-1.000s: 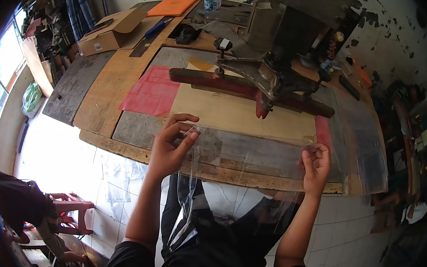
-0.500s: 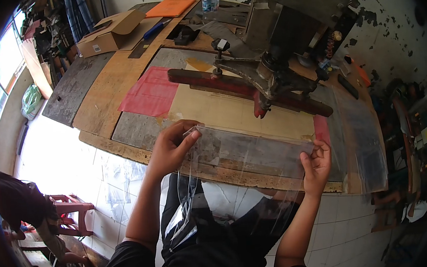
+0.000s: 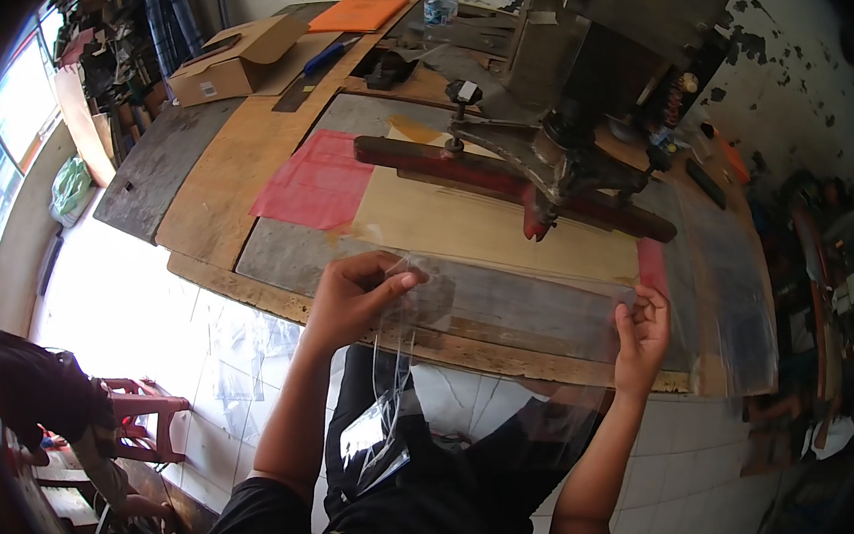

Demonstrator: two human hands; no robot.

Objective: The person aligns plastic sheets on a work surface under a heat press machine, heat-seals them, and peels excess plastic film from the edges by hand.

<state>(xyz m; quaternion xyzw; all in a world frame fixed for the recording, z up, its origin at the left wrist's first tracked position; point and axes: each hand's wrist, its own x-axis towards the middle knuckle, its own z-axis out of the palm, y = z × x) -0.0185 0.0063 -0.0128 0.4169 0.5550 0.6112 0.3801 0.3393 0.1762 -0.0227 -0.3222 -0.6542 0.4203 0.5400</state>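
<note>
A clear plastic sheet (image 3: 522, 325) stretches between my two hands above the front edge of the worktable. My left hand (image 3: 354, 293) pinches its left end between thumb and fingers, and a loose, shiny strip of plastic hangs below. At the other end, my right hand (image 3: 643, 335) is closed on the sheet's right corner, thumb against fingers. Just beyond the sheet lies a cream-coloured board (image 3: 433, 216) with pink sheeting (image 3: 310, 181) beside it. Over the board stands a press with a dark red bar (image 3: 501, 181).
A cardboard box (image 3: 241, 66), an orange folder (image 3: 357, 13), a blue-handled tool (image 3: 328, 56) and a water bottle (image 3: 440, 3) stand toward the back. More clear sheets (image 3: 737, 313) hang over the table's right edge. At left, a person bends near a red stool (image 3: 148, 414).
The view has shifted slightly, moving the table a little rightward in frame. The plastic's left end has changed shape at my left hand, its hanging strip now bunched lower. Both hands keep hold.
</note>
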